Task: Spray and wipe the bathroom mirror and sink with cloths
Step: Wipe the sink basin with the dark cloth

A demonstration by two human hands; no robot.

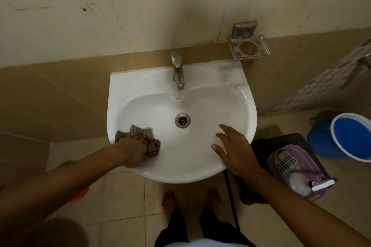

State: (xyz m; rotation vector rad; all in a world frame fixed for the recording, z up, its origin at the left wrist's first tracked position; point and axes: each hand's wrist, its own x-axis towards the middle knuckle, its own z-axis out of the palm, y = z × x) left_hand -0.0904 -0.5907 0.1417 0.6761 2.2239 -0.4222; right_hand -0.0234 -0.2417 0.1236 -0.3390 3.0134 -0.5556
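Tiled bathroom, white sink (230,86), left hand (133,151) fingers pinching checked cloth (152,145) on its near-left rim, right hand (235,152) fingers spread flat on near-right rim.

Left grip (133,151) curled downward; right grip (233,151) spread flat.
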